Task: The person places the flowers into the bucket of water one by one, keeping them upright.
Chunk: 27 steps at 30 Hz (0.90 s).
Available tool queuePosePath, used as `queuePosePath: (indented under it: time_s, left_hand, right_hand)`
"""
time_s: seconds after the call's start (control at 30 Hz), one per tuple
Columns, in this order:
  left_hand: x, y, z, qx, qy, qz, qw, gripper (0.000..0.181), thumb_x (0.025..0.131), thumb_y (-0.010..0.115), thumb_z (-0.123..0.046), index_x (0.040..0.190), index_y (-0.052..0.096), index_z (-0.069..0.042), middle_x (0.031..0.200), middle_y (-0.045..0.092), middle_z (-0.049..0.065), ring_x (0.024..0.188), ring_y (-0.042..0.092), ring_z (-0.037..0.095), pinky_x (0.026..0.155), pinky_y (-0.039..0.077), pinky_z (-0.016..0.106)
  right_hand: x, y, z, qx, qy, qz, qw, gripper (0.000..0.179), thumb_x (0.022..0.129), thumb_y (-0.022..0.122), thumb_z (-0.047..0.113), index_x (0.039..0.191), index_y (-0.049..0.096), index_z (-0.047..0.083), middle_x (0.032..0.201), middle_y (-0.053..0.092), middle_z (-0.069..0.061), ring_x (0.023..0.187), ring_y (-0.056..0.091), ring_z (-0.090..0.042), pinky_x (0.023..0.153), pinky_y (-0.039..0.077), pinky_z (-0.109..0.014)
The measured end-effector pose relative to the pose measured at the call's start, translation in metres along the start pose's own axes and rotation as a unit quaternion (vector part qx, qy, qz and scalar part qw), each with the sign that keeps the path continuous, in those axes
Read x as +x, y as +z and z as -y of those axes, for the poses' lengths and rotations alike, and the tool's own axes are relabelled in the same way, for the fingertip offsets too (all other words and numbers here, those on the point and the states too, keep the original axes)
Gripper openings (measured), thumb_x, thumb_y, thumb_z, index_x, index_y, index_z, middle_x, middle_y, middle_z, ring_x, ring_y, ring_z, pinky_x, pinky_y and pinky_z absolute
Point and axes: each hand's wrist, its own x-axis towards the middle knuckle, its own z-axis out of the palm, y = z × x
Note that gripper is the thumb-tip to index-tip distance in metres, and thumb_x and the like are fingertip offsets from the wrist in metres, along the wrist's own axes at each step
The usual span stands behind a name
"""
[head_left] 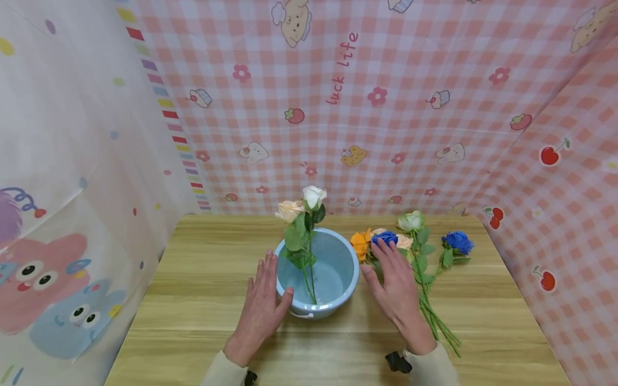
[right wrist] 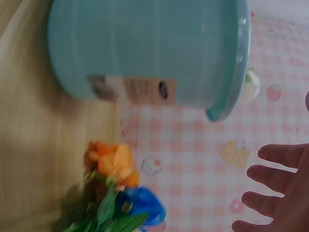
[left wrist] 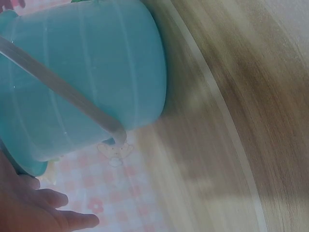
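A light blue bucket (head_left: 335,265) stands on the table, with a white rose (head_left: 314,197) and a peach rose (head_left: 289,210) leaning in it on green stems. My left hand (head_left: 263,296) is at the bucket's left rim, fingers extended; the left wrist view shows those fingers (left wrist: 50,198) close by the rim. On the other side, my right hand (head_left: 396,287) is spread, apart from the bucket and holding nothing. From above it partly hides a blue flower (head_left: 384,238) and an orange flower (head_left: 360,245) lying beside the bucket.
More flowers lie at the right: a pale green-white rose (head_left: 411,220) and another blue flower (head_left: 458,242), their long stems (head_left: 439,321) pointing toward the front. A grey handle (left wrist: 67,92) hangs along the bucket. A pink checked cloth (head_left: 338,134) rises behind the table.
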Motion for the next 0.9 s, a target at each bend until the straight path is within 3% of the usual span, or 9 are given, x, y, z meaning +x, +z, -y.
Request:
queuePosePath:
  time_s: [0.33,0.9]
  left_hand:
    - [0.000,0.000,0.000,-0.005,-0.007,0.007,0.9999,0.080,0.104,0.052,-0.042,0.165,0.018,-0.002,0.173,0.011,0.012,0.155,0.018,0.042,0.115,0.025,0.073]
    - [0.000,0.000,0.000,-0.009,-0.013,0.013,0.9998,0.081,0.104,0.050,-0.044,0.165,0.018,-0.003,0.174,0.009,0.010,0.156,0.016,0.040,0.116,0.023,0.073]
  right_hand:
    - [-0.017,-0.006,-0.037,-0.030,0.020,-0.001,0.9993,0.059,0.106,0.053,0.041,0.145,0.055,-0.004,0.154,0.047,-0.027,0.145,0.037,-0.050,0.113,0.031,-0.069]
    - [-0.049,-0.013,-0.086,-0.039,0.057,0.034,0.9970,0.058,0.106,0.055,0.035,0.145,0.053,-0.007,0.152,0.046,-0.031,0.141,0.038,-0.054,0.112,0.031,-0.069]
